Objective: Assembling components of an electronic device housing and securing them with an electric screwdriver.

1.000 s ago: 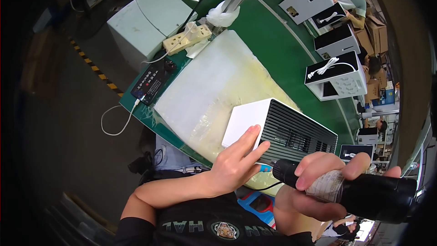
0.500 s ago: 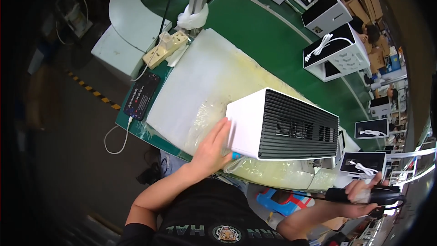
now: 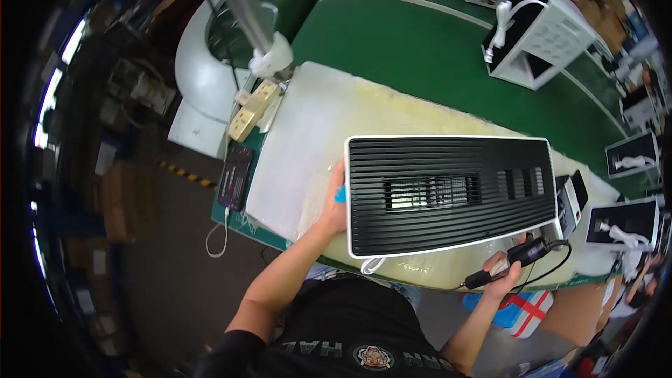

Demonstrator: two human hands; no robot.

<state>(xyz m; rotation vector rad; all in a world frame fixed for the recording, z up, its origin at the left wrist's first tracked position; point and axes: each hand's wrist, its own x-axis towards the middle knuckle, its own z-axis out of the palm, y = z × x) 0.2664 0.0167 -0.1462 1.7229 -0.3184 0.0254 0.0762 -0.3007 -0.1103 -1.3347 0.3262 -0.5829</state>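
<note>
A white box-shaped appliance [image 3: 451,192] with a black slatted grille faces up toward me on the padded worktop. My left hand [image 3: 337,203] is pressed to its left end, holding it there. The fingertips are partly hidden behind the casing, and a blue wrap [image 3: 341,194] shows on one digit. In my right hand [image 3: 501,276], closed round its grip, is a black electric screwdriver [image 3: 525,255]. Its thin bit points left, just in front of the appliance's near edge, and a black cable loops off its right end. A white cord [image 3: 373,264] pokes out below the casing.
A pale, film-covered pad [image 3: 294,140] lies on the green bench. At left are a cream power strip [image 3: 253,110], a phone [image 3: 235,177] on a charging cable, and a metal post [image 3: 241,0]. Similar white units [image 3: 542,31] with cords stand beyond, right.
The appliance has turned so its grille faces me more squarely. My right hand has brought the screwdriver inward, left toward the appliance's near edge. The whole view has swung too.
</note>
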